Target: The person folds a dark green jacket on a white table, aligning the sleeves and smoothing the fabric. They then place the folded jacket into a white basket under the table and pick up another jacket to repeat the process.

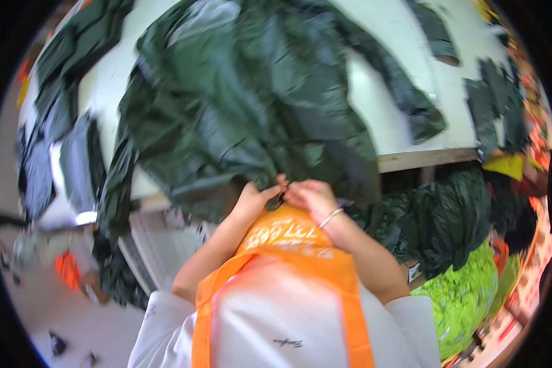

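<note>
ok, both hands up at the table's front edge (432, 160): my l hand (251, 199) is pinching the bottom of the dark green jacket (227, 116), thumb to fingers, & my r hand (314, 196) is pinching right beside it, tips abt touching. tiny bit btwn the tips is too blurry to tell.

jacket's spread over the white table (371, 92), bottom hanging past the edge, just ahead of my orange apron (325, 267), so it's tight there. room for moving: bare strip on the l, btwn jacket & the dark green garments (73, 58); more bare top on the r, btwn jacket body & its r-side sleeve (405, 89), & again past that sleeve. l-side sleeve (115, 199) drops over the edge. below the edge on the r, a dark green heap (448, 214), w/ a lime green heap (466, 297) under it.

count now: 2 hands, 1 jacket in them, 2 sleeves, 1 bracelet (330, 218) on my r wrist, 1 apron, 1 lime heap, 1 lone dark piece (437, 34) top r, 1 yellow cloth (505, 165) far r, 1 orange item (67, 268) low on the l. l-side garments & dark heap overlap, can't count 'em.
</note>
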`<state>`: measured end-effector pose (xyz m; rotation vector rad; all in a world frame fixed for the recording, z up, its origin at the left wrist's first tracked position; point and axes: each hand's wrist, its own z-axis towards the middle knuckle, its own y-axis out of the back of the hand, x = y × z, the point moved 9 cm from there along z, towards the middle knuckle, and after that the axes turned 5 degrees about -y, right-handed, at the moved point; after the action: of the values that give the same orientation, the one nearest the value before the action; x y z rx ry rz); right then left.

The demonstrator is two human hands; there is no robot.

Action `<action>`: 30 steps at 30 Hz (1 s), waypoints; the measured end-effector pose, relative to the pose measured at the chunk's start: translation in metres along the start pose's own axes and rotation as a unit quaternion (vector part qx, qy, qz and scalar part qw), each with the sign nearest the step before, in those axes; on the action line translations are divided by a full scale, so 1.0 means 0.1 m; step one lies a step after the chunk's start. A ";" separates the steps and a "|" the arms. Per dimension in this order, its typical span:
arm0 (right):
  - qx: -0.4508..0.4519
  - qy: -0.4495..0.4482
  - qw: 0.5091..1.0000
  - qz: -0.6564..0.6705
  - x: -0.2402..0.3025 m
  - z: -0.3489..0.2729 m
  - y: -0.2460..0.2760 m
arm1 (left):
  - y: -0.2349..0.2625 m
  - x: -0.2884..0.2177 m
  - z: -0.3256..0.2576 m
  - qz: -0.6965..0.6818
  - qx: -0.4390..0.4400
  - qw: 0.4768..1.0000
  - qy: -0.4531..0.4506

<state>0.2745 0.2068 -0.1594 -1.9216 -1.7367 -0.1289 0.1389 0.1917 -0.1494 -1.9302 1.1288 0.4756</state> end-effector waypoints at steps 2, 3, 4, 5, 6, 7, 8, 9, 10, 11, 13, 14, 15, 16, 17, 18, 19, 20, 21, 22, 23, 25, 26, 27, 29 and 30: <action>-0.007 -0.015 1.000 -0.019 0.01 -0.04 0.00 | 0.15 -0.01 -0.22 -0.103 -0.043 0.994 0.015; -0.002 -0.033 0.999 -0.022 -0.01 -0.03 -0.01 | 0.24 -0.03 -0.32 -0.130 -0.068 0.989 0.002; 0.002 -0.049 0.998 -0.028 -0.03 -0.02 0.00 | 0.30 -0.05 -0.42 -0.159 -0.090 0.983 -0.014; 0.017 -0.055 0.998 -0.024 -0.02 -0.02 0.00 | 0.30 -0.06 -0.46 -0.189 -0.109 0.975 -0.038; 0.022 -0.062 0.997 -0.032 -0.05 0.00 -0.02 | 0.31 -0.06 -0.50 -0.217 -0.125 0.966 -0.061; 0.025 -0.069 0.997 -0.039 -0.06 0.01 -0.05 | 0.32 -0.07 -0.53 -0.243 -0.140 0.956 -0.083; 0.024 -0.071 0.996 -0.047 -0.03 0.00 -0.05 | 0.32 -0.03 -0.54 -0.247 -0.174 0.950 -0.072; 0.027 -0.073 0.996 -0.052 0.00 -0.02 -0.09 | 0.33 0.00 -0.52 -0.250 -0.207 0.944 -0.060; 0.038 -0.068 0.995 -0.058 0.01 -0.04 -0.14 | 0.35 0.05 -0.52 -0.252 -0.239 0.936 -0.047; 0.048 -0.061 0.995 -0.065 0.04 -0.05 -0.19 | 0.34 0.10 -0.48 -0.223 -0.231 0.946 -0.036; 0.065 -0.047 0.994 -0.078 0.09 -0.05 -0.30 | 0.28 0.21 -0.42 -0.244 -0.205 0.948 -0.015; 0.065 -0.053 0.993 -0.077 0.06 -0.03 -0.32 | 0.25 0.26 -0.37 -0.253 -0.189 0.949 -0.004; 0.064 -0.059 0.993 -0.075 0.02 0.01 -0.33 | 0.25 0.32 -0.33 -0.269 -0.197 0.943 0.015; 0.064 -0.065 0.993 -0.074 -0.02 0.04 -0.34 | 0.25 0.33 -0.31 -0.286 -0.201 0.937 -0.006; 0.066 -0.067 0.993 -0.070 -0.05 0.08 -0.34 | 0.19 0.23 -0.32 -0.303 -0.205 0.930 -0.025; 0.067 -0.069 0.993 -0.070 -0.05 0.09 -0.34 | 0.15 0.14 -0.32 -0.319 -0.209 0.923 -0.045; 0.069 -0.071 0.993 -0.070 -0.05 0.10 -0.35 | 0.11 0.15 -0.31 -0.319 -0.199 0.927 -0.020; 0.071 -0.073 0.992 -0.070 -0.05 0.10 -0.36 | 0.12 0.17 -0.32 -0.306 -0.203 0.930 -0.012; 0.072 -0.073 0.992 -0.072 -0.06 0.10 -0.37 | 0.13 0.20 -0.32 -0.293 -0.207 0.933 -0.004; 0.072 -0.073 0.992 -0.074 -0.06 0.10 -0.38 | 0.14 0.23 -0.32 -0.280 -0.211 0.937 0.004; 0.071 -0.072 0.992 -0.075 -0.06 0.10 -0.37 | 0.15 0.24 -0.32 -0.279 -0.215 0.936 0.001; 0.071 -0.072 0.992 -0.080 -0.07 0.10 -0.36 | 0.17 0.25 -0.31 -0.274 -0.223 0.935 -0.004; 0.071 -0.071 0.992 -0.082 -0.08 0.10 -0.36 | 0.18 0.24 -0.31 -0.268 -0.228 0.936 -0.010; 0.069 -0.070 0.992 -0.076 -0.09 0.10 -0.35 | 0.17 0.21 -0.32 -0.262 -0.233 0.936 -0.017; 0.065 -0.068 0.994 -0.062 -0.09 0.10 -0.35 | 0.19 0.20 -0.31 -0.247 -0.242 0.938 -0.030; 0.061 -0.068 0.994 -0.061 -0.09 0.09 -0.34 | 0.22 0.22 -0.30 -0.238 -0.246 0.939 -0.037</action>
<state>0.2379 0.2038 -0.1595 -1.7733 -1.9054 0.0644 0.1290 0.1506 -0.1566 -2.4981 0.4796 0.5891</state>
